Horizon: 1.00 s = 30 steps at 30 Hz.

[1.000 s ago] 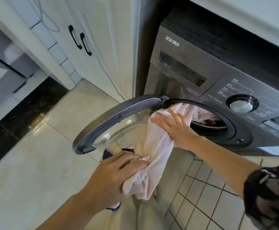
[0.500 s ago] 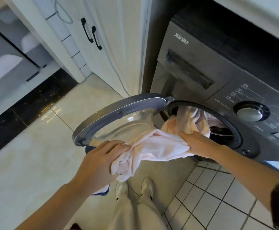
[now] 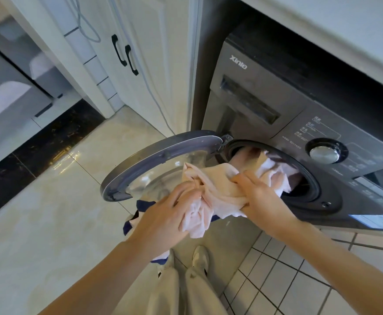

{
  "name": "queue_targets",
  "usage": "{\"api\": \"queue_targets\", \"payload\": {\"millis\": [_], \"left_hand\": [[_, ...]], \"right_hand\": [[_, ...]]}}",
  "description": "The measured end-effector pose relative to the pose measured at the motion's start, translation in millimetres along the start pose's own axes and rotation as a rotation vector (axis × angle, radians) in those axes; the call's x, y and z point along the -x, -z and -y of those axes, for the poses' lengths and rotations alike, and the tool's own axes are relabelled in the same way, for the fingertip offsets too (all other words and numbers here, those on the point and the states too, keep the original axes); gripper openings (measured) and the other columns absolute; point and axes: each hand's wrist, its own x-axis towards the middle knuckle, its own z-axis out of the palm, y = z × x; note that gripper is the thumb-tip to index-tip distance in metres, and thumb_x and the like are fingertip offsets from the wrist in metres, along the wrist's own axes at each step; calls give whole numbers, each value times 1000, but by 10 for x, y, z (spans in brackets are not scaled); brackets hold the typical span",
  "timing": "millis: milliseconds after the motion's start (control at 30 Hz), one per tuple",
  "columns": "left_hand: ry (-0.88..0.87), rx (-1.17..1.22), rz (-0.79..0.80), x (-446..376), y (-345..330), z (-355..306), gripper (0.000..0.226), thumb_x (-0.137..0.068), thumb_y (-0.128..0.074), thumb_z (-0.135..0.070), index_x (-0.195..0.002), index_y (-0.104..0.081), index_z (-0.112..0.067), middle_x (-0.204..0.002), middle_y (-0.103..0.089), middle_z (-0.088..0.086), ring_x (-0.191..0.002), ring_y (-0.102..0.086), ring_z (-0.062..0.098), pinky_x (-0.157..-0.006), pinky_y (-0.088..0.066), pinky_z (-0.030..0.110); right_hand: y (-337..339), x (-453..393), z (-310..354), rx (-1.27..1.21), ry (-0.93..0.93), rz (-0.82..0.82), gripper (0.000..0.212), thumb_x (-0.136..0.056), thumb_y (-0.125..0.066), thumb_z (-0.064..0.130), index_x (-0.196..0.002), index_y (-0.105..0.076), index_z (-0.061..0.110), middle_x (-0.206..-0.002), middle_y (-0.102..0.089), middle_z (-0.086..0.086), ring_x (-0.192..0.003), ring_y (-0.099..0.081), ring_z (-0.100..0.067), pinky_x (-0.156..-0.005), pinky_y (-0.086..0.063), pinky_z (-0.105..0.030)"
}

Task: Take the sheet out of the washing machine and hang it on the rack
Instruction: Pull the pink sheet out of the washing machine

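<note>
So the sheet (image 3: 217, 189) is only partly out. It runs as one bunched rope from the drum, up and to the right, down and left toward the person, and that line is what the next pull hangs on. The far end is still inside the washer (image 3: 277, 105) mouth, with a loose fold draped over the lower lip of the opening.

The right hand (image 3: 261, 201) is the nearer one to the drum. Its grip is clenched around the sheet just outside the opening, fingers wrapped over the top of the bundle. The left hand (image 3: 167, 214) sits lower and further out, over the open door (image 3: 163, 153), also grasping the sheet, with a wad of the free end hanging out below its fingers. The two hands are close together, with a short slack stretch of fabric between them.

My guess is that the pull has to go along that same axis, away from the drum toward the body, with the right hand reaching back in for the next handful. How much is left inside I can't tell. No rack in sight. Only real worry is the dangling end, which hangs above the floor (image 3: 49, 223) near the shoes.
</note>
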Motion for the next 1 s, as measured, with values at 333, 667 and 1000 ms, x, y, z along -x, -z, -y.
{"api": "queue_targets", "payload": {"millis": [333, 667, 1000], "left_hand": [[27, 5, -51, -64, 199, -345, 103, -66, -64, -58, -151, -10, -36, -156, -23, -8, -106, -60, 18, -58, -56, 26], [-70, 10, -137, -158, 175, -324, 34, -60, -70, -49, -80, -60, -22, -82, -59, -11, -68, -49, 14, -43, -47, 32], [-54, -14, -149, 229, 352, 115, 38, -61, -75, -49, -76, -60, -18, -80, -59, -8, -68, -55, 14, -46, -46, 25]], "right_hand": [[-41, 196, 508, -184, 131, -155, 48, -59, -57, -6, -100, -55, 20, -83, -54, 5, -65, -49, -16, -52, -42, -25], [19, 322, 472, -315, 131, -43, 56, -73, -71, 7, -111, -39, 31, -104, -50, 12, -91, -48, -2, -73, -44, -13], [-157, -262, -522, 351, 127, 218, 117, -61, -77, 57, -147, -3, 29, -156, -9, 4, -142, -10, -29, -114, -20, -49]]}}
